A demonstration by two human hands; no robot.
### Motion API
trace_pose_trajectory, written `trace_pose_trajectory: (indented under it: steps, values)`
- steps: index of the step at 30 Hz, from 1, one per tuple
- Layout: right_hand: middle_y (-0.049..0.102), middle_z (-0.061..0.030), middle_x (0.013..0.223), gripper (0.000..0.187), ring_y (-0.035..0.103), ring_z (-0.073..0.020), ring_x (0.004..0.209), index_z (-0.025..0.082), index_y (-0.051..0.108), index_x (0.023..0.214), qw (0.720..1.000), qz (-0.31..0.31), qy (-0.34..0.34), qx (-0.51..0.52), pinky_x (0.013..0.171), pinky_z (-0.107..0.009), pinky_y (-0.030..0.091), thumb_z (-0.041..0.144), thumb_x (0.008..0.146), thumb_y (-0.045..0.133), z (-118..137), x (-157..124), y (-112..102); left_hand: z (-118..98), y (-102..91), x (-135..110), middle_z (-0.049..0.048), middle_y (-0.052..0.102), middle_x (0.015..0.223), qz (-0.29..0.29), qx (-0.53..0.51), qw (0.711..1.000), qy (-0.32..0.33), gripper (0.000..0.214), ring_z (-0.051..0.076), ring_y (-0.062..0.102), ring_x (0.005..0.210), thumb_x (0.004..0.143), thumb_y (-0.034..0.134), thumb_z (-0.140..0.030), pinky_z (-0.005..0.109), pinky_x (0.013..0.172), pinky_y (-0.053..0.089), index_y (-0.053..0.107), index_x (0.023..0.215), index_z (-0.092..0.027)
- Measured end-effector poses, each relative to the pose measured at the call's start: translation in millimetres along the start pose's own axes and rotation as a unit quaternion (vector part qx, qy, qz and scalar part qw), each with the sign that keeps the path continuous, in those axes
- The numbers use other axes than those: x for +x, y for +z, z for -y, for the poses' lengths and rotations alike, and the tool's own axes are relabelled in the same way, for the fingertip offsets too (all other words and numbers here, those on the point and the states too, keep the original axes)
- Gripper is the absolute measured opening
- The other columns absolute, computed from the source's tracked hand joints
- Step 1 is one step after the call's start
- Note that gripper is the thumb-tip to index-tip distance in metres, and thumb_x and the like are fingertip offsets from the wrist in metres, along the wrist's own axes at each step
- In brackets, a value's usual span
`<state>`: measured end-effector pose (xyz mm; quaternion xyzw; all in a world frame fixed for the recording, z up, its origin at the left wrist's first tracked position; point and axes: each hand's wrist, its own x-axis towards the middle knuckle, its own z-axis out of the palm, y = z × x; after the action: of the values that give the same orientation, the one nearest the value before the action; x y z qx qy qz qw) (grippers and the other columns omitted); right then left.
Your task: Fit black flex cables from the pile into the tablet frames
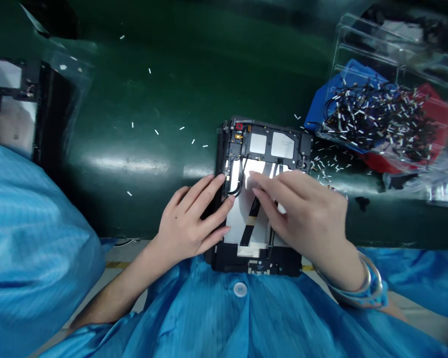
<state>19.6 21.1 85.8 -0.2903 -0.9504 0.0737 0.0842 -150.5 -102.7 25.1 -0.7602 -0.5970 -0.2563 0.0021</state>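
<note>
An opened tablet (233, 223) lies at the table's front edge, its inner parts facing up. Silver plates, a black flat ribbon cable (250, 226) and a thin black cable (242, 181) show inside it. My left hand (190, 219) rests with spread fingers on the tablet's left edge, fingertips beside the thin black cable. Over the tablet's middle, my right hand (306, 209) is closed, thumb and index finger pinched near the upper end of the ribbon cable. Whatever may be between those fingertips is too small to make out. The right hand covers part of the tablet's right side.
To the right, clear plastic trays (339, 54) stand near a blue bin (317, 109) and a red bin (446, 119) with many tangled cables (381, 114). Small white strips (157, 132) are scattered over the green table (134, 89). Another opened device (15, 122) lies far left, beside a blue sleeve (33, 238).
</note>
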Motion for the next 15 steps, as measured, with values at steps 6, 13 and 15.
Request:
trace_pose_trajectory:
  steps: [6,13,15]
  values:
    - [0.063,-0.0057,0.075,0.033,0.053,-0.0157,0.070,0.020,0.065,0.118,0.995,0.030,-0.076,-0.054,0.052,-0.029,0.035,0.016,0.093,0.044,-11,0,12,1,2.6,-1,0.0194,0.052,0.137,-0.007,-0.019,1.000,-0.005,0.035,0.034,0.051,0.125,0.093,0.047,-0.037,0.041,0.086,0.047,0.059,0.120,-0.018]
    - [0.063,-0.0049,0.077,0.028,0.054,-0.0156,0.072,0.024,0.070,0.105,0.997,-0.018,-0.024,0.065,0.059,-0.029,0.038,0.021,0.093,0.045,-24,16,13,-1,-1.7,1,0.0242,0.051,0.136,-0.003,-0.022,1.000,0.005,0.036,0.035,0.052,0.124,0.093,0.049,-0.035,0.040,0.083,0.048,0.057,0.121,-0.013]
    - [0.063,-0.0040,0.077,0.022,0.055,-0.0158,0.072,0.024,0.070,0.098,0.991,-0.038,0.016,0.125,0.062,-0.030,0.040,0.023,0.091,0.049,-25,24,12,-2,-3.0,3,0.0244,0.050,0.136,-0.005,-0.028,1.000,0.005,0.040,0.035,0.050,0.125,0.094,0.048,-0.037,0.040,0.085,0.047,0.055,0.125,-0.013]
